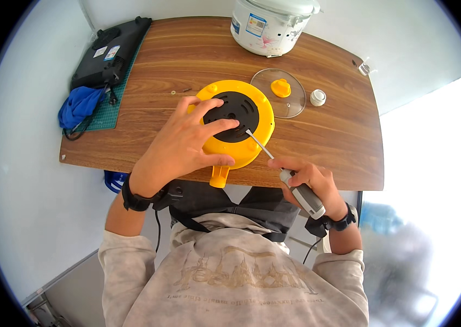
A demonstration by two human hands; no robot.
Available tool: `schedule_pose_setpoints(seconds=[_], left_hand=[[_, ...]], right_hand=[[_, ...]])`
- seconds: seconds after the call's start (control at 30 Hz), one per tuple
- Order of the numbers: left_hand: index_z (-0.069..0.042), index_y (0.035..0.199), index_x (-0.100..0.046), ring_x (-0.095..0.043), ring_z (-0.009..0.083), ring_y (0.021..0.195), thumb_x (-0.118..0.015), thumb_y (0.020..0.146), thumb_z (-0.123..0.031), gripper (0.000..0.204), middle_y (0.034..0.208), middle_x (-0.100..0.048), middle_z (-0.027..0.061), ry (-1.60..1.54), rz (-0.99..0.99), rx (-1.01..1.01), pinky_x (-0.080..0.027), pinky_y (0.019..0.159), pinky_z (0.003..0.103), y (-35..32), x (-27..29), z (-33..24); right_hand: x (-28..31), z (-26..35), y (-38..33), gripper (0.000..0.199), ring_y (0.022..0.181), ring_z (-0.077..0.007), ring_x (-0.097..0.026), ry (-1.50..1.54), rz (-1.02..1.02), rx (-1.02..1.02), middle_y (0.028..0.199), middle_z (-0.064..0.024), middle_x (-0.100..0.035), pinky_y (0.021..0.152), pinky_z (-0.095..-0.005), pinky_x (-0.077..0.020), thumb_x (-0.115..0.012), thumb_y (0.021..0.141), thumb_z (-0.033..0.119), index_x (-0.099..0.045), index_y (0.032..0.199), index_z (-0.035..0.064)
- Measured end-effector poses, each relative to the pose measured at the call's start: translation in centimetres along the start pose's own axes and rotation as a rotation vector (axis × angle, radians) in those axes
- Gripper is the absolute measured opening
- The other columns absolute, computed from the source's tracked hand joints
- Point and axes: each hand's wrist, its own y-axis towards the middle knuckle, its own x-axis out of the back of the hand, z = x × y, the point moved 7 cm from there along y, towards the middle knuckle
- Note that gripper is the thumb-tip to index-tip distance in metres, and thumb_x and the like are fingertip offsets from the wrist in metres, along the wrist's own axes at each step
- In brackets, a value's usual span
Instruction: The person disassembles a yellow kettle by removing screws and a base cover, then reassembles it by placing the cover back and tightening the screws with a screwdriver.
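1. A brown wood-grain table fills the upper middle of the view, with pale floor around it.
2. A white electric rice cooker stands at the table's far edge.
3. A black flat appliance lies upside down at the far left corner, partly on a green cutting mat; a bunched blue cloth lies at the mat's left end.
4. A round yellow plastic appliance with a black circular base plate lies upside down near the table's front edge, its short yellow handle jutting past the edge toward the person.
5. The left hand lies spread over the appliance, fingers splayed across the black plate and the yellow rim, pressing it down.
6. The right hand is wrapped tight around the grey and black handle of a screwdriver; the thin metal shaft slants up-left, its tip touching the black plate.
7. A clear glass lid with a yellow knob lies just beyond the appliance to the right.
8. A small white round cap sits just beside the lid.
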Motion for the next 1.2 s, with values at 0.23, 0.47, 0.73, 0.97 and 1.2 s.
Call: schedule_pose_setpoints(seconds=[0.23,0.47,0.73,0.97,1.2], left_hand=[[-0.026,0.14,-0.058,-0.04,0.0433,0.132,-0.081,0.077,-0.054,0.073,0.147,-0.05,0.0117,-0.019,-0.006,0.029,-0.041,0.111,0.05,0.0,-0.3,0.2],[-0.027,0.141,-0.058,-0.041,0.0418,0.131,-0.081,0.076,-0.053,0.074,0.149,-0.048,0.0119,0.007,-0.012,-0.009,-0.042,0.111,0.05,0.0,0.1,0.0],[-0.027,0.139,-0.06,-0.047,0.0399,0.124,-0.08,0.08,-0.042,0.064,0.149,-0.049,0.0108,0.15,-0.015,-0.039,-0.047,0.106,0.047,0.4,0.6,-0.3],[-0.024,0.129,-0.067,-0.06,0.0296,0.107,-0.078,0.083,-0.024,0.047,0.148,-0.051,0.0128,0.273,-0.007,-0.129,-0.056,0.09,0.036,1.4,1.2,-0.7],[-0.021,0.122,-0.07,-0.063,0.0286,0.108,-0.076,0.085,-0.021,0.038,0.15,-0.05,0.0146,0.321,-0.049,-0.17,-0.058,0.086,0.035,1.0,1.2,-1.0]], right_hand=[[-0.9,-1.7,-1.2,0.041,0.108,-0.0336,-0.071,-0.051,-0.181,0.132,0.132,-0.0226,-0.065,0.085,-0.0341,-0.0583,-0.073,0.085,-0.01,-0.046,0.105,0.0129],[-1.3,-2.1,-1.7,0.036,0.113,-0.035,-0.07,-0.025,-0.194,0.126,0.129,-0.0277,-0.065,0.088,-0.0405,-0.0572,-0.07,0.089,-0.007,-0.044,0.104,0.0119],[-1.7,-3.6,-2.3,0.031,0.113,-0.0309,-0.07,0.103,-0.312,0.137,0.13,-0.0243,-0.066,0.085,-0.0357,-0.0602,-0.068,0.09,-0.009,-0.048,0.103,0.0106],[-2.2,-4.0,-1.4,0.03,0.113,-0.0308,-0.07,0.098,-0.32,0.089,0.131,-0.0234,-0.066,0.087,-0.0351,-0.0598,-0.069,0.089,-0.01,-0.049,0.101,0.0099],[-1.9,-3.2,-1.0,0.027,0.108,-0.0297,-0.073,0.085,-0.292,0.119,0.128,-0.0202,-0.068,0.087,-0.0352,-0.0591,-0.071,0.087,-0.009,-0.056,0.1,0.0092]])
